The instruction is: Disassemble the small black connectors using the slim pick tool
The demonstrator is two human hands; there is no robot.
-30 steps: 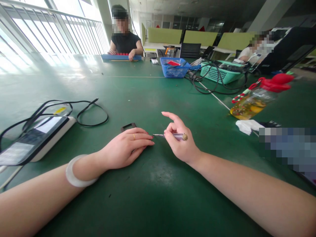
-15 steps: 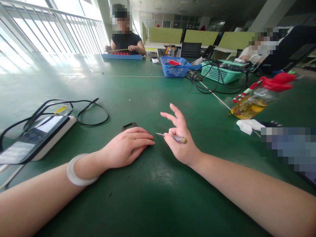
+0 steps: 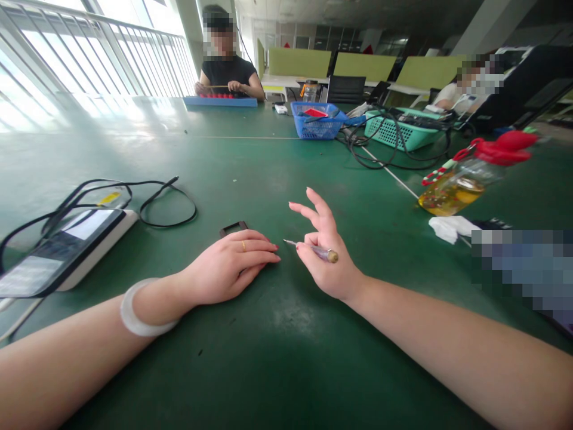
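Green tabletop (image 3: 286, 382) spread across the head view. The right hand (image 3: 329, 260) pinched a slim tool (image 3: 322, 252), tip just beside the left hand (image 3: 235, 260), which lay palm-down, partly hiding a dark frame (image 3: 243, 226); whether it gripped anything, I couldn't tell.

left: white railing (image 3: 120, 57), bright windows (image 3: 161, 21) | back: green partitions (image 3: 299, 63), black chair (image 3: 345, 89) | upper right: slanted column (image 3: 490, 27)

Just one slim pointed tool (image 3: 320, 252) and one small dark frame (image 3: 243, 226) on a single tabletop (image 3: 290, 370), lol. Baskets make two: blue basket (image 3: 317, 128), mint basket (image 3: 398, 136). Then one red-lidded bottle (image 3: 474, 173), one clear jar (image 3: 310, 91) way back, one white bracelet (image 3: 128, 307), one ring (image 3: 243, 245). Other people? Two, one in a black top (image 3: 228, 71), one in a white top (image 3: 447, 94).
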